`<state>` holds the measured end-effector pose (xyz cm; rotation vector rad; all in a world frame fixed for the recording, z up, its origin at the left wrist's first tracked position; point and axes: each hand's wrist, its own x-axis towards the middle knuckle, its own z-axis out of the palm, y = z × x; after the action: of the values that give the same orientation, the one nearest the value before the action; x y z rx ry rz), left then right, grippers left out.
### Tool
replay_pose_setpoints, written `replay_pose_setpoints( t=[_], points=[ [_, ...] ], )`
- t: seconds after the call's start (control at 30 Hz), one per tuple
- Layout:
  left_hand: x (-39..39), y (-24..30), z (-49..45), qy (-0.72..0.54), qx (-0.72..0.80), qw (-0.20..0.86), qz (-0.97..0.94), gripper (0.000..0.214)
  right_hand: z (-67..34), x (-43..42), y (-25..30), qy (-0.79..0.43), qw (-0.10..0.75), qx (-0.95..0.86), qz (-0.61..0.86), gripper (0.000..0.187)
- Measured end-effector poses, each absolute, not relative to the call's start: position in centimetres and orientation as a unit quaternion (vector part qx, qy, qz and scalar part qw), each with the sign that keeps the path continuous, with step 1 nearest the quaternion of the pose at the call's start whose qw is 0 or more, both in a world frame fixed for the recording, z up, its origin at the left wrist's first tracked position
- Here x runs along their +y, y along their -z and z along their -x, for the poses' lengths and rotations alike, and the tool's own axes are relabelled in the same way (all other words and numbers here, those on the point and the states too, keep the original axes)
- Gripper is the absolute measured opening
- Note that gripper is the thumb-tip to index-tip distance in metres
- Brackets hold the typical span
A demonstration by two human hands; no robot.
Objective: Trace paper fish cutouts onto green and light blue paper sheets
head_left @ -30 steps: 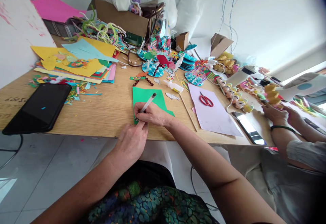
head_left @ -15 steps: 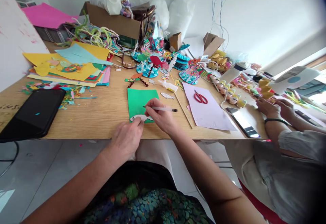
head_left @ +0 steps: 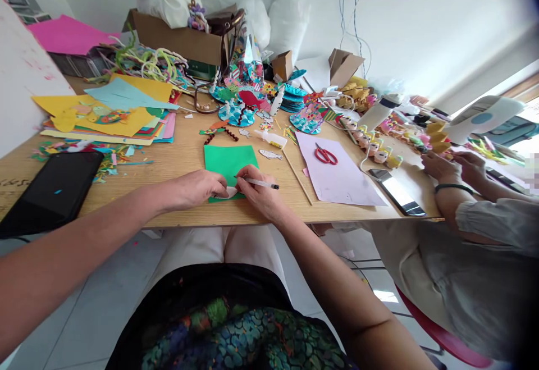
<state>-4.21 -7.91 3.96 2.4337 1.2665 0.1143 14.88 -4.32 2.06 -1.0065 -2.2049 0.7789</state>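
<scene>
A sheet of green craft foam or paper [head_left: 227, 158] lies in front of me at the table's front edge. On its lower part is a white paper fish cutout [head_left: 231, 192], mostly covered by my fingers. My left hand [head_left: 204, 187] reaches in from the left, its curled fingers gripping the cutout's left end. Between thumb and fingers of my right hand [head_left: 259, 197] is a pen [head_left: 263, 183], its tip over the green sheet just above the cutout. A second fish cutout [head_left: 270, 154] lies behind my right hand, near a glue bottle [head_left: 272, 138].
Right of the green sheet are a thin wooden stick [head_left: 297, 178] and red scissors [head_left: 326, 155] on a lilac sheet [head_left: 337, 182]. A phone [head_left: 398, 193] lies farther right, beside a co-worker's hands [head_left: 446, 169]. A black tablet [head_left: 53, 187] and stacked coloured paper [head_left: 147, 131] are on the left.
My left hand has swung up and left, from pressing down on the cutout from below to gripping its left end. My right hand still holds the pen. The view has shifted slightly.
</scene>
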Motion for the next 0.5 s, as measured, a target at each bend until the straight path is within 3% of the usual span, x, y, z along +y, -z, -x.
replay_pose_setpoints(
  t=[0.13,0.23,0.5],
  points=[
    [-6.9,-4.8,4.4,-0.014,0.462,0.213,-0.861,0.029,-15.6,-4.9,-2.9,-0.397,0.345,-0.780,0.340,0.005],
    [-6.5,-4.7,4.6,-0.030,0.471,0.257,-0.843,0.023,-15.5,-5.6,-3.4,-0.467,0.313,-0.773,0.293,0.002],
    [-6.2,-5.3,4.8,-0.028,0.464,0.253,-0.849,0.014,-13.3,-6.1,-2.0,-0.449,0.302,-0.802,0.253,0.007]
  ],
)
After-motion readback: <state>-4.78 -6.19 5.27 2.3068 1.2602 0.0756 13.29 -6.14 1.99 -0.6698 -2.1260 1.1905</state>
